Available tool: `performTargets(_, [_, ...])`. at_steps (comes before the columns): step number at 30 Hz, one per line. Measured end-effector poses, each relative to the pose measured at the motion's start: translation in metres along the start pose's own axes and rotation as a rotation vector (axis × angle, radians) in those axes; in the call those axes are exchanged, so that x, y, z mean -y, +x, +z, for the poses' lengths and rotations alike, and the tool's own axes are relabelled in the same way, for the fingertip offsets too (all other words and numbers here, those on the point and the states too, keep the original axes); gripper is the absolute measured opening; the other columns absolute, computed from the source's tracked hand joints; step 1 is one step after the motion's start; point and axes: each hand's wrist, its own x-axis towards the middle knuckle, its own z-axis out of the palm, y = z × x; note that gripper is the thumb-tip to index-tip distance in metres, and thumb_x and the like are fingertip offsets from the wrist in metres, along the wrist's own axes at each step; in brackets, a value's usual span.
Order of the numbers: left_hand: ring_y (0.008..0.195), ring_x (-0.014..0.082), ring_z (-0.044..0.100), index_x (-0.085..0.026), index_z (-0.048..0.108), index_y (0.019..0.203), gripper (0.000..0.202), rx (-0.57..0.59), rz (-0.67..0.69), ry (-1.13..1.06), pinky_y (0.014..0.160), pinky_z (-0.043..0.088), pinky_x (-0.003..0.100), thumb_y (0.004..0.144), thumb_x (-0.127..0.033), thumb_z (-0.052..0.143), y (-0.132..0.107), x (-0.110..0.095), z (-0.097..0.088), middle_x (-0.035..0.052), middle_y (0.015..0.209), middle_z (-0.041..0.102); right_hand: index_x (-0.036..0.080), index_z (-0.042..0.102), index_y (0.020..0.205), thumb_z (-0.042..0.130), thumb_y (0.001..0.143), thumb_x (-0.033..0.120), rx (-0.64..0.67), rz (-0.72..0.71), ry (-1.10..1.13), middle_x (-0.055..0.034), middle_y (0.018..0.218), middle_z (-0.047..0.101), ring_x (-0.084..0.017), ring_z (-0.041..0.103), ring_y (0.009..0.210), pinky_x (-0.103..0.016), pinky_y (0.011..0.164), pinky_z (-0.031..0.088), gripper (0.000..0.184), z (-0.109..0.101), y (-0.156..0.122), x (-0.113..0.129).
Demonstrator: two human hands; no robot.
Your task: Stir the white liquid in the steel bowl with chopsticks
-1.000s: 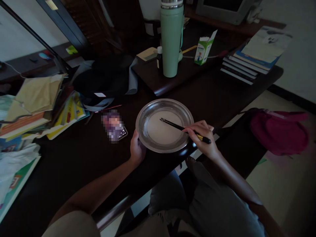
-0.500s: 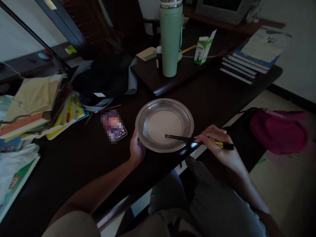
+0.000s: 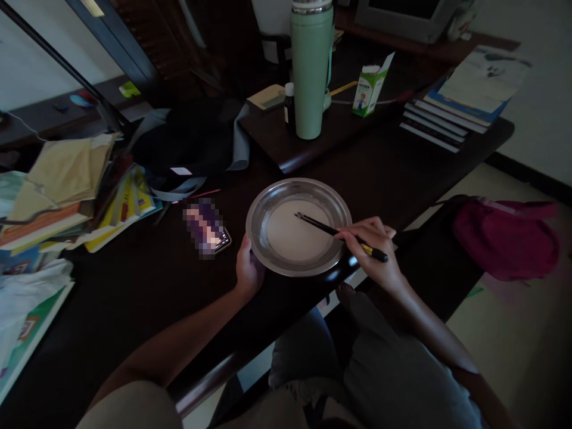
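1. Left hand (image 3: 250, 269), half-curled against steel bowl (image 3: 258, 238) at edge of table (image 3: 152, 286); fingers hidden, grip unclear.
2. Right hand (image 3: 374, 245), pinching chopsticks (image 3: 320, 225), tips at milky liquid (image 3: 295, 241).
3. Stirring apparently underway; completion unclear.

A pale-green insulated flask (image 3: 308, 77) is set upright beside a small white-capped bottle (image 3: 289, 107), with an opened green-and-white carton (image 3: 366, 94) placed near them. Books (image 3: 460, 113) are stacked farther right. A smartphone (image 3: 222, 242) is laid near a black bag (image 3: 187, 140); a magenta bag (image 3: 504, 241) is seen at right.
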Motion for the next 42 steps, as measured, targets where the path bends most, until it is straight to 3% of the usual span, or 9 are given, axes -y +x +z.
performTargets(6, [0.124, 0.0322, 0.075, -0.025, 0.083, 0.114, 0.039, 0.012, -0.013, -0.011, 0.113, 0.058, 0.048, 0.09, -0.055, 0.073, 0.002, -0.001, -0.004, 0.0073, 0.122, 0.084, 0.034, 0.083, 0.084, 0.061, 0.107, 0.039, -0.034, 0.06, -0.003, -0.0001, 0.087, 0.083, -0.026, 0.071, 0.091, -0.05, 0.09, 0.041, 0.032, -0.031, -0.004, 0.008])
performTargets(12, [0.122, 0.0323, 0.076, -0.026, 0.082, 0.112, 0.038, 0.009, -0.012, -0.005, 0.111, 0.059, 0.048, 0.091, -0.056, 0.074, 0.004, 0.0, -0.005, 0.0066, 0.12, 0.084, 0.034, 0.084, 0.084, 0.065, 0.106, 0.04, 0.105, 0.091, 0.135, 0.0, 0.085, 0.083, -0.025, 0.074, 0.087, -0.05, 0.087, 0.045, 0.03, -0.053, -0.008, 0.013])
performTargets(17, [0.122, 0.0315, 0.076, -0.024, 0.081, 0.111, 0.038, 0.001, 0.004, 0.016, 0.111, 0.057, 0.046, 0.093, -0.056, 0.071, 0.003, 0.001, -0.003, 0.0064, 0.119, 0.084, 0.033, 0.085, 0.083, 0.063, 0.107, 0.045, 0.201, 0.054, 0.231, -0.0009, 0.084, 0.084, -0.025, 0.073, 0.086, -0.048, 0.083, 0.047, 0.034, -0.039, -0.009, 0.016])
performTargets(23, [0.121, 0.0316, 0.076, -0.024, 0.08, 0.112, 0.04, -0.007, -0.01, 0.02, 0.112, 0.057, 0.047, 0.093, -0.057, 0.07, 0.001, -0.001, 0.0, 0.0068, 0.117, 0.084, 0.036, 0.086, 0.09, 0.059, 0.108, 0.048, 0.165, 0.0, 0.188, 0.0003, 0.094, 0.087, -0.026, 0.071, 0.094, -0.049, 0.089, 0.044, 0.035, -0.004, -0.005, 0.011])
performTargets(28, [0.121, 0.032, 0.076, -0.024, 0.081, 0.112, 0.039, -0.024, -0.011, 0.014, 0.112, 0.057, 0.047, 0.09, -0.056, 0.074, -0.001, -0.002, 0.0, 0.0061, 0.116, 0.084, 0.036, 0.086, 0.093, 0.059, 0.109, 0.043, 0.121, -0.005, 0.184, 0.0007, 0.097, 0.087, -0.026, 0.07, 0.097, -0.05, 0.093, 0.043, 0.032, 0.009, -0.002, 0.004])
performTargets(34, [0.128, 0.0321, 0.074, -0.025, 0.081, 0.114, 0.039, -0.01, -0.016, 0.013, 0.114, 0.057, 0.047, 0.093, -0.056, 0.071, -0.001, -0.001, 0.0, 0.007, 0.121, 0.084, 0.035, 0.086, 0.093, 0.06, 0.107, 0.041, 0.015, 0.026, 0.048, 0.0003, 0.099, 0.087, -0.027, 0.07, 0.098, -0.05, 0.092, 0.038, 0.03, 0.001, 0.0, -0.003])
performTargets(42, [0.123, 0.0326, 0.076, -0.024, 0.082, 0.111, 0.039, 0.021, 0.001, 0.002, 0.112, 0.058, 0.047, 0.092, -0.057, 0.073, 0.002, -0.001, -0.005, 0.0068, 0.12, 0.084, 0.034, 0.084, 0.081, 0.063, 0.104, 0.034, -0.069, 0.091, 0.043, 0.0007, 0.085, 0.082, -0.025, 0.07, 0.09, -0.049, 0.091, 0.039, 0.031, -0.031, -0.004, 0.006])
